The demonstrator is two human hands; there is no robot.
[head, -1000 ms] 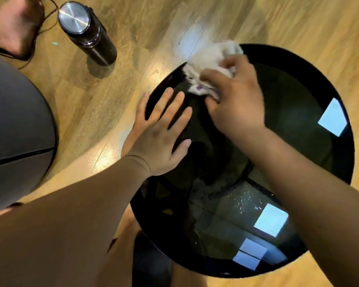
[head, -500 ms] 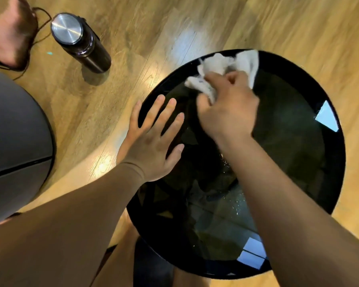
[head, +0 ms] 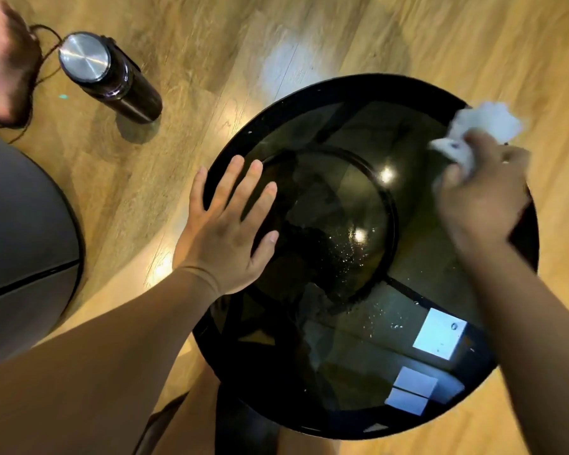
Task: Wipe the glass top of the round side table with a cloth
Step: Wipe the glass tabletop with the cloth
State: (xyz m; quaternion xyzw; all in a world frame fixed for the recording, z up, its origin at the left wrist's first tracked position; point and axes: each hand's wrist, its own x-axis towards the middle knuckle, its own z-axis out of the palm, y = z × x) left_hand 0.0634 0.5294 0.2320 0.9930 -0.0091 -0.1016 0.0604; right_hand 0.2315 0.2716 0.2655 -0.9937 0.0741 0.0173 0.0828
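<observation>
Glass top (head: 326, 205), one cloth (head: 483, 123), seemingly gripped

one table (head: 312, 103), one cloth (head: 486, 121), one flask (head: 112, 77), two hands (head: 224, 238)

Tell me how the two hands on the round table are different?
The left hand lies flat and open on the glass top, fingers spread, holding nothing. The right hand is closed around a white cloth. The left hand sits at the table's left edge, while the right hand is at the far right rim. The left hand looks sharp; the right hand looks blurred. Both are bare and reach over the same dark glass top.
</observation>
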